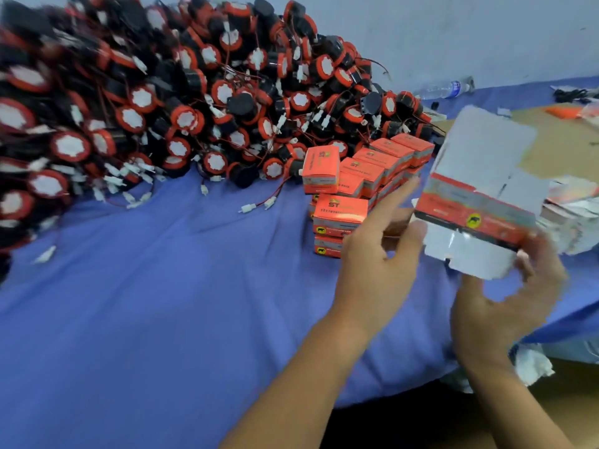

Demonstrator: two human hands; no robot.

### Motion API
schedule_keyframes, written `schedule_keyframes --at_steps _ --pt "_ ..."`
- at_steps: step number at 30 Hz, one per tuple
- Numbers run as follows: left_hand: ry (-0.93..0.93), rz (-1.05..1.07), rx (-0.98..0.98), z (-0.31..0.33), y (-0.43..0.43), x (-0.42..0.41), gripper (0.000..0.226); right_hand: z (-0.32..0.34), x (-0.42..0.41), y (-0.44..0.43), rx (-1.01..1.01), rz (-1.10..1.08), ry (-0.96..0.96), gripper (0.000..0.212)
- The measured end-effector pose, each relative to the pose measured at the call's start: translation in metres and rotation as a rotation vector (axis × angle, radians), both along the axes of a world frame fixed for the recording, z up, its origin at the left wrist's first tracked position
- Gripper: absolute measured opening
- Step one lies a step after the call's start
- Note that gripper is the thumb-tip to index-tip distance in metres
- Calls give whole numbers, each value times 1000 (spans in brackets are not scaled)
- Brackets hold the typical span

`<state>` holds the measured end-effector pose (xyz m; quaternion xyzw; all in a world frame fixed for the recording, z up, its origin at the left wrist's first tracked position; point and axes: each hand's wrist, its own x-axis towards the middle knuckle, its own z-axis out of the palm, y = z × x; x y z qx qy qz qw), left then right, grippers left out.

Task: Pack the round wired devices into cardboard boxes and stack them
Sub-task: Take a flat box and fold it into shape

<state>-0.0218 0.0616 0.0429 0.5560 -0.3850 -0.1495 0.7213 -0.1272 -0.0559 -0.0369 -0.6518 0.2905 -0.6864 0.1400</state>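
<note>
Devices point(194, 102): a big heap with black bodies, red rims, white faces and thin wires ending in white plugs. It lies left of and behind the stack of boxes point(340, 215), and its near edge reaches the stack's back row. A few loose plugs point(248, 208) trail onto the blue cloth point(162, 286) just left of the stack.

Stack of boxes: orange, closed, more than one layer, with rows running back to the right. One box point(321, 170) stands higher at the stack's left end.

Your left hand point(379, 264) is in front of the stack and covers its lower right side. The fingers are straight and spread and hold nothing. The thumb tip touches the left edge of the flat box point(479, 189).

Flat box: not squared up, white flaps out at top and bottom, orange printed band across the lower part. It is tilted, in the air just right of the stack.

Your right hand point(505, 306), below and right of the stack, grips the flat box from underneath, fingers curled at its lower right corner. The hand is blurred, so I can't tell the exact thumb placement.

Right of the stack: a brown cardboard sheet point(564, 147) on the cloth and a pile of flat blanks point(577, 209) at the frame edge. Behind the stack, to the right, a clear bottle point(444, 89) lies on its side by the wall point(486, 34).
</note>
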Motion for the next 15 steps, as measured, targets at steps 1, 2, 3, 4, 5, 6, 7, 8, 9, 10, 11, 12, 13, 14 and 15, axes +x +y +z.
schedule_keyframes --at_steps 1,2,3,4,5,6,7,8,9,10,11,12,13,14,15 --pt "12 24 1 0 22 4 43 -2 -1 15 -22 38 15 44" --pt "35 51 -5 -3 47 6 41 -4 -1 32 -47 86 40 41" --pt "59 77 -12 -7 74 9 37 -6 0 50 -76 141 61 39" --pt "79 107 -13 -12 102 10 34 -7 2 69 -98 200 72 38" --pt "90 156 -10 -17 128 11 32 -4 6 90 -117 261 73 39" --pt "97 212 -8 -21 151 13 34 -1 12 110 -124 324 65 42" --pt "117 284 -13 -28 172 15 36 3 19 128 -116 392 57 46" --pt "167 361 -42 -32 190 20 37 6 27 144 -106 457 47 48" --pt "216 426 -75 -37 207 24 38 8 37 158 -97 513 34 46" --pt "223 479 -97 -42 222 29 41 11 47 171 -79 564 24 44" --pt "185 521 -95 -46 234 33 40 14 56 183 -56 608 22 42" --pt "139 556 -80 -51 245 38 35 16 67 195 -31 648 24 39" --pt "112 587 -54 -56 254 42 32 17 78 206 -4 688 24 33" --pt "89 617 -29 -62 262 47 34 18 90 217 45 731 20 26" --pt "57 637 -11 -67 269 51 38 18 101 229 125 777 13 25"
